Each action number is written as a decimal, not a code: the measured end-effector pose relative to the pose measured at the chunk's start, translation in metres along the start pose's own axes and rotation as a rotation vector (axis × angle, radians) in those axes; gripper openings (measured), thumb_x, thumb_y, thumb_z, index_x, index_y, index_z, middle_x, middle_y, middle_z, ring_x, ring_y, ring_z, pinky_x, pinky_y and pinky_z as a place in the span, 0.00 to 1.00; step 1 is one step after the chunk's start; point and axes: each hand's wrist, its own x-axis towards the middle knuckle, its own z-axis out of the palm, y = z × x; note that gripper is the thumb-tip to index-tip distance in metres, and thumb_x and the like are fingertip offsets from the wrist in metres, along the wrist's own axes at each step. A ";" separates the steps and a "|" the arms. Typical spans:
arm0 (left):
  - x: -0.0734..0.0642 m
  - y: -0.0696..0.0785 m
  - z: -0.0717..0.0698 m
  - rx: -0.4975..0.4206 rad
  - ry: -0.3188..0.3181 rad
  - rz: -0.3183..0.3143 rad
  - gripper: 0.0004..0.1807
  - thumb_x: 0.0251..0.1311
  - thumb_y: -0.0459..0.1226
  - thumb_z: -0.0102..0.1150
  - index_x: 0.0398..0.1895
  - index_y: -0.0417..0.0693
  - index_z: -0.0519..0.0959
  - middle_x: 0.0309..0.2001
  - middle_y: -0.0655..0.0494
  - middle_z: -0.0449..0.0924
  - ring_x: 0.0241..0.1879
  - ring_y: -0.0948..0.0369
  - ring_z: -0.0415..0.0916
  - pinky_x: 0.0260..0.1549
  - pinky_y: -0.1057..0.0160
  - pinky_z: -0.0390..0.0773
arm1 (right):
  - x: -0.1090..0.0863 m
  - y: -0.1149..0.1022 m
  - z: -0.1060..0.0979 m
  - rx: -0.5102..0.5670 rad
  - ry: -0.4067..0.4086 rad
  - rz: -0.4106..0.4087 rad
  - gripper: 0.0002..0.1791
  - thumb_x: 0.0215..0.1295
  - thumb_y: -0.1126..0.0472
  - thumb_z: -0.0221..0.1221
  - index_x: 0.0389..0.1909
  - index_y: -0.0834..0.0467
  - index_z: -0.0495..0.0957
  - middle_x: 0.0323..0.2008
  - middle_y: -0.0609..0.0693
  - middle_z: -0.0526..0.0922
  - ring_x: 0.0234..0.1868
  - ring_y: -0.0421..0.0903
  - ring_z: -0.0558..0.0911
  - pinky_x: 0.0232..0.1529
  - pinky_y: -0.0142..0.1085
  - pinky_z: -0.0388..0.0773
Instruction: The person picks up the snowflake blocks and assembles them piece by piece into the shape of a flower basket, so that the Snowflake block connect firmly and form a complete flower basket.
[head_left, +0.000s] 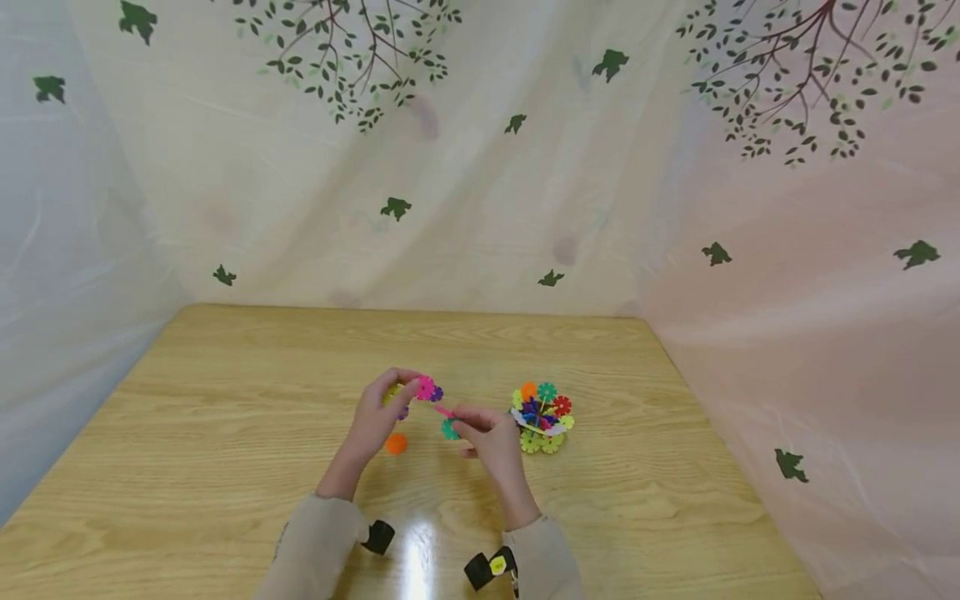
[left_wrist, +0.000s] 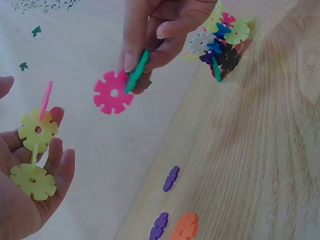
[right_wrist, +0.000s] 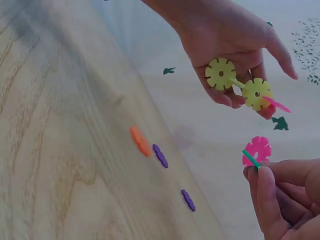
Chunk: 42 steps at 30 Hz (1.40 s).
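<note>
In the left wrist view my left hand [left_wrist: 25,200] holds two joined yellow flower-shaped notched discs [left_wrist: 39,130] against its loosely curled fingers, its thumb spread away. A pink disc [left_wrist: 46,100], seen edge-on, is slotted into the upper yellow one. My right hand [head_left: 491,437] is close by on the right. Its thumb and fingers pinch a green notched disc [right_wrist: 251,159], seen edge-on in the right wrist view, which is joined to a pink disc [right_wrist: 258,150]. A gap separates the two joined pieces.
An orange disc [head_left: 396,443] lies on the wooden table [head_left: 225,467] near the left hand, with two purple discs [left_wrist: 171,179] [left_wrist: 159,226] close to it. A multicoloured cluster of joined discs [head_left: 542,421] stands right of the right hand. A printed curtain [head_left: 480,167] hangs behind the table.
</note>
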 end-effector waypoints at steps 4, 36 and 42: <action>0.000 -0.002 0.001 0.021 -0.010 0.002 0.16 0.71 0.46 0.50 0.50 0.44 0.78 0.40 0.46 0.75 0.27 0.52 0.67 0.25 0.70 0.71 | 0.004 0.011 0.000 -0.053 -0.017 0.064 0.13 0.63 0.65 0.62 0.47 0.64 0.83 0.42 0.60 0.86 0.32 0.36 0.82 0.29 0.34 0.86; -0.007 0.019 -0.003 0.082 -0.004 0.016 0.13 0.72 0.38 0.48 0.49 0.38 0.78 0.36 0.48 0.76 0.27 0.64 0.69 0.26 0.71 0.73 | 0.008 0.006 -0.005 -0.033 -0.093 0.095 0.16 0.63 0.64 0.63 0.48 0.70 0.79 0.37 0.56 0.87 0.31 0.38 0.82 0.33 0.36 0.87; -0.003 0.000 0.001 0.152 0.014 0.093 0.10 0.68 0.38 0.54 0.47 0.43 0.79 0.45 0.47 0.81 0.40 0.56 0.77 0.44 0.59 0.79 | 0.005 -0.012 -0.003 0.155 -0.047 0.092 0.18 0.64 0.64 0.62 0.50 0.71 0.77 0.31 0.44 0.85 0.32 0.36 0.82 0.30 0.31 0.85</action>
